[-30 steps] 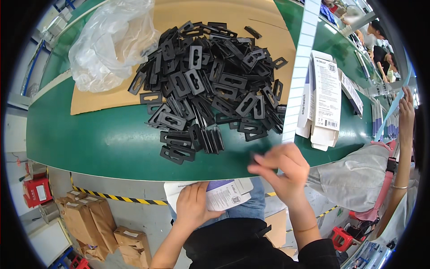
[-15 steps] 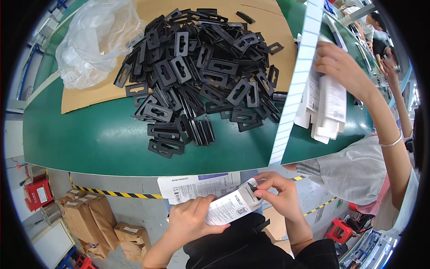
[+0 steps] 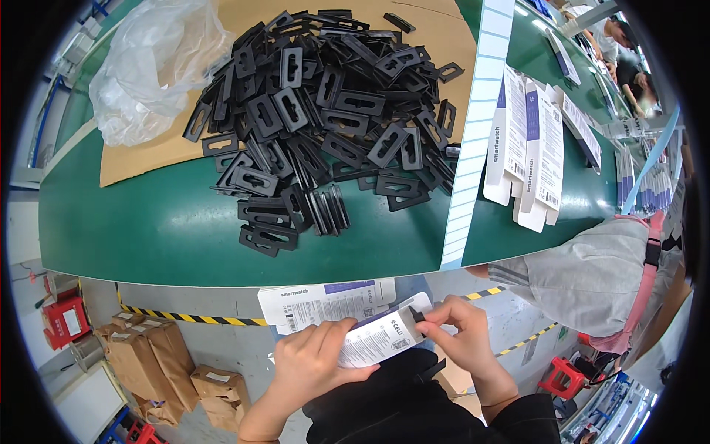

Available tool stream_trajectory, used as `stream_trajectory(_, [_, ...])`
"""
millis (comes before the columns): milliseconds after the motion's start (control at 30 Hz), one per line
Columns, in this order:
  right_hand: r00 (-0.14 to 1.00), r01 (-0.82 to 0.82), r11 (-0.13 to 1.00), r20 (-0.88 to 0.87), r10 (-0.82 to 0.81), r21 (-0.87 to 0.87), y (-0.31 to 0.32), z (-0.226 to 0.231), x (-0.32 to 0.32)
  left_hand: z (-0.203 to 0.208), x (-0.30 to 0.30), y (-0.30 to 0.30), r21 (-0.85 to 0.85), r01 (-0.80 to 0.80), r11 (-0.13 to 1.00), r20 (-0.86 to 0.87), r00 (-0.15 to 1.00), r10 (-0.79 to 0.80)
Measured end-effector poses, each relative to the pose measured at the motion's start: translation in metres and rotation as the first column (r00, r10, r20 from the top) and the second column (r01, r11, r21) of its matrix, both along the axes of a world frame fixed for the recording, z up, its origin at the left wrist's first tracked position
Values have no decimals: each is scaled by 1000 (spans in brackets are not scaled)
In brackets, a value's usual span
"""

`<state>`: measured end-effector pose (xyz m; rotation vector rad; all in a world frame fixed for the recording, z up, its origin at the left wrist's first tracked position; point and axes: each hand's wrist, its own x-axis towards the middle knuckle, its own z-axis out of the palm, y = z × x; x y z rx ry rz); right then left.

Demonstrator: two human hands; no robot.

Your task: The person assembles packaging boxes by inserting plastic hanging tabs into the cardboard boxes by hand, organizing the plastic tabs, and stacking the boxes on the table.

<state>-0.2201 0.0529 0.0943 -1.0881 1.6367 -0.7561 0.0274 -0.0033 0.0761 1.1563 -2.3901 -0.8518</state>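
My left hand [image 3: 314, 360] grips a flat white carton sleeve [image 3: 383, 339] with a purple stripe, held over my lap below the table edge. My right hand [image 3: 460, 331] pinches a small black plastic piece [image 3: 418, 316] at the sleeve's upper end. Under the sleeve lies a stack of more flat white cartons [image 3: 318, 299]. On the green table [image 3: 148, 229] above sits a big heap of black plastic hanger tabs [image 3: 325, 118], partly on a brown cardboard sheet [image 3: 148, 152].
A crumpled clear plastic bag [image 3: 148, 66] lies at the table's far left. A white divider strip [image 3: 473, 148] runs across the table; beyond it lie flat white cartons [image 3: 529, 148]. A person in grey [image 3: 592, 274] sits at my right. Brown paper packages [image 3: 155, 362] stand on the floor.
My right hand came down from the table edge to my lap. Both hands now hold the carton sleeve closer, with a black tab at its end. The other person's arm left the cartons.
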Motion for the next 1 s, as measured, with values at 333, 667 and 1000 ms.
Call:
stream_trajectory(333, [909,217,968,335,-249,129,-8,5,8,12,-2,-1,-42,33,999,54,998,-31])
stream_trajectory(667, [964,-160,965,243,108,209,-12,-9,3,7,-3,-2,-31,22,999,119,993,-18])
stream_trajectory(1000, [977,-148,987,165,136,63,-15,-23,2,0,-7,-6,1,25,1000,133,991,-25])
